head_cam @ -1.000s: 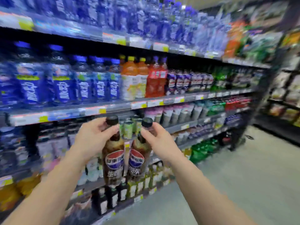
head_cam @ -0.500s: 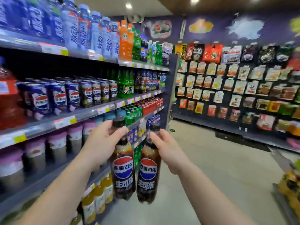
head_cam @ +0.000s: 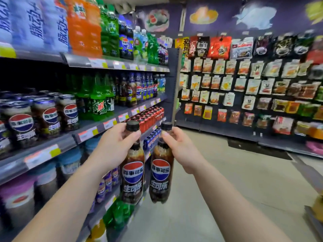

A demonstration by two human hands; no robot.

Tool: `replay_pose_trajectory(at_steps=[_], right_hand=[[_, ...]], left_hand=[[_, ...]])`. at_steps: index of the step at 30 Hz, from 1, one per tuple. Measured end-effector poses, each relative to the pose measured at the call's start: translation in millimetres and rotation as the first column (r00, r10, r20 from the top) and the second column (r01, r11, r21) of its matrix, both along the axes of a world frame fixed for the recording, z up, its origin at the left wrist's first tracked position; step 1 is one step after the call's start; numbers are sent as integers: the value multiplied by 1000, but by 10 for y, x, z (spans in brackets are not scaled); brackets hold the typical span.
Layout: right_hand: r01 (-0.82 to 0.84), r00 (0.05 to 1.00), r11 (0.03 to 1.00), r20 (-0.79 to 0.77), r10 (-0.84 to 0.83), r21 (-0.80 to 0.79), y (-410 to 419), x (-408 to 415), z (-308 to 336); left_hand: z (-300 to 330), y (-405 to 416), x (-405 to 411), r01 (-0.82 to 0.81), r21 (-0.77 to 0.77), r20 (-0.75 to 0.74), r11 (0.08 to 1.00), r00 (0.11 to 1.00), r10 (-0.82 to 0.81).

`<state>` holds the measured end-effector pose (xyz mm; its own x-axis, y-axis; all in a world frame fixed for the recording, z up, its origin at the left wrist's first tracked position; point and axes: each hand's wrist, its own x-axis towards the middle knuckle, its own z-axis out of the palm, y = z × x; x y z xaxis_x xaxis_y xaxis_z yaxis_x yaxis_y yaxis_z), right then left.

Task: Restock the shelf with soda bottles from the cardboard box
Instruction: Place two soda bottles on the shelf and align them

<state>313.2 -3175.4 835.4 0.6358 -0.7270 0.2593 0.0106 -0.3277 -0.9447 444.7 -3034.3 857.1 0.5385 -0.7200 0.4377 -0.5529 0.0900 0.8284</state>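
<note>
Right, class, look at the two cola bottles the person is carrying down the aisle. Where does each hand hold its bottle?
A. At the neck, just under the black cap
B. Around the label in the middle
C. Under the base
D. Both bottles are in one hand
A: the left hand grips the neck of the left cola bottle and the right hand grips the neck of the right cola bottle, both just below the black caps.

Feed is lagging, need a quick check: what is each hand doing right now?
Left hand: holds the left cola bottle by its neck.
Right hand: holds the right cola bottle by its neck.
</note>
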Motion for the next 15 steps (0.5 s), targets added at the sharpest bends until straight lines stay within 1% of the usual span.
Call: replay_pose_trajectory(at_steps=[5, 10, 15], right_hand=[[-98, 995, 994, 6, 98, -40, -1070, 473, -37], [-223, 975, 972, -3, 223, -73, -2129, 1013, 151], [-358, 933, 927, -11, 359, -107, -2784, 1723, 339]], left_hand=[[-161, -1030, 343, -108, -23, -28, 994, 994, 108], [-102, -1913, 687, -253, -93, -138, 963, 961, 239], [-46, -2414, 1192, -435, -59, -109, 899, 898, 427]])
